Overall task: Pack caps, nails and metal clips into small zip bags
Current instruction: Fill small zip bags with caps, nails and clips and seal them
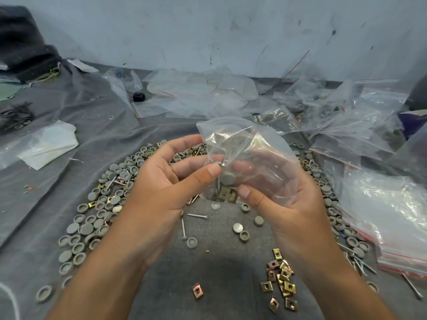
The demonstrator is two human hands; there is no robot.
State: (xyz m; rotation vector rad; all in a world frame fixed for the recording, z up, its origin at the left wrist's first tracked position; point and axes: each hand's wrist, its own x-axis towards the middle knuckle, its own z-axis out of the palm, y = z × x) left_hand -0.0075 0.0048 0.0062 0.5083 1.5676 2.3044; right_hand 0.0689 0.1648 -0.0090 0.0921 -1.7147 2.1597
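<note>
A small clear zip bag (pixel 249 144) is held up at the centre, with grey caps, nails and brass clips showing inside its lower part. My right hand (pixel 286 199) cradles the bag from below and behind, thumb on its front. My left hand (pixel 166 181) pinches the bag's left side between thumb and fingers. Grey caps (pixel 104 199) lie in a wide arc on the grey cloth around my hands. Loose screws (pixel 196 215) lie just below the bag. Brass metal clips (pixel 282 280) are heaped at the lower right.
A stack of empty red-striped zip bags (pixel 388 218) lies at the right. Crumpled clear plastic bags (pixel 335 116) cover the back and right. A white folded sheet in plastic (pixel 48 144) lies at the left. A small black object (pixel 138 97) sits behind. A wall closes the back.
</note>
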